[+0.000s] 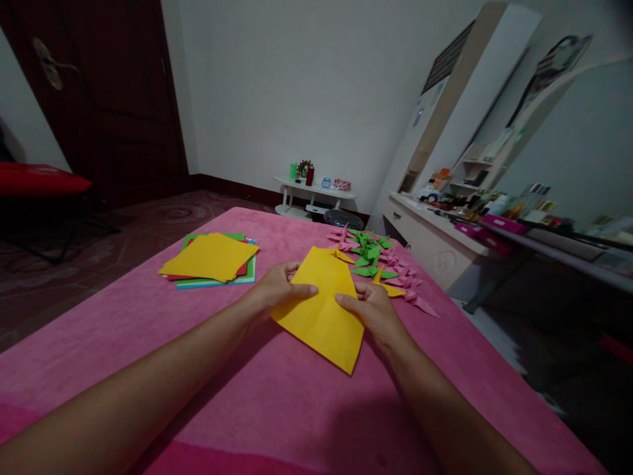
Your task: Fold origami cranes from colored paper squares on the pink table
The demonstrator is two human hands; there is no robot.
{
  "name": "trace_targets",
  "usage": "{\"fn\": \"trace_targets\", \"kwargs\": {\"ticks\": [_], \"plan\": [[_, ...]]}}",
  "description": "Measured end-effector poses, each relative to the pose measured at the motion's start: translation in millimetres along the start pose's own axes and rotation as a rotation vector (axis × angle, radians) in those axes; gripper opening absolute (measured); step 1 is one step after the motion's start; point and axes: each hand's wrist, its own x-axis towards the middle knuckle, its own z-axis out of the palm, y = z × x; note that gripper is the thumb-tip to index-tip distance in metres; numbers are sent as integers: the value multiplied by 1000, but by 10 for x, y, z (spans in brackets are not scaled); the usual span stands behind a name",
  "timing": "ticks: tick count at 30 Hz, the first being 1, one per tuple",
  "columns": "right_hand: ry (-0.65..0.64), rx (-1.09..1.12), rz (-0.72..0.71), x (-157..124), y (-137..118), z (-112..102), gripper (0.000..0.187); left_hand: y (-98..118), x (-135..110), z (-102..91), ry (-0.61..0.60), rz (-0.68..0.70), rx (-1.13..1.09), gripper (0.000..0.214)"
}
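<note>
A yellow sheet of origami paper is held up above the pink cloth, tilted, with a faint crease near its middle. On its left edge my left hand is closed, thumb on top and fingers underneath. My right hand pinches the right edge the same way. Beyond the right hand lies a group of folded paper cranes, with green ones, pink ones and a yellow one. A stack of coloured paper, yellow on top, lies left of my left hand.
The pink cloth covers the surface under my hands. At the right stands a white dressing table crowded with bottles and boxes. A small white stand is against the far wall, and a dark door is at the left.
</note>
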Motion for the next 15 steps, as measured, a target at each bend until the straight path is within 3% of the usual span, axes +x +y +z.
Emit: {"fn": "trace_targets", "kwargs": {"ticks": [4, 11, 15], "plan": [[-11, -21, 12, -12, 15, 13, 32, 25, -3, -9, -2, -16, -4, 46], [-180, 18, 71, -28, 111, 33, 32, 26, -1, -91, -50, -70, 91, 48], [-137, 12, 79, -25, 140, 49, 30, 74, 10, -105, -51, -89, 126, 52]]}}
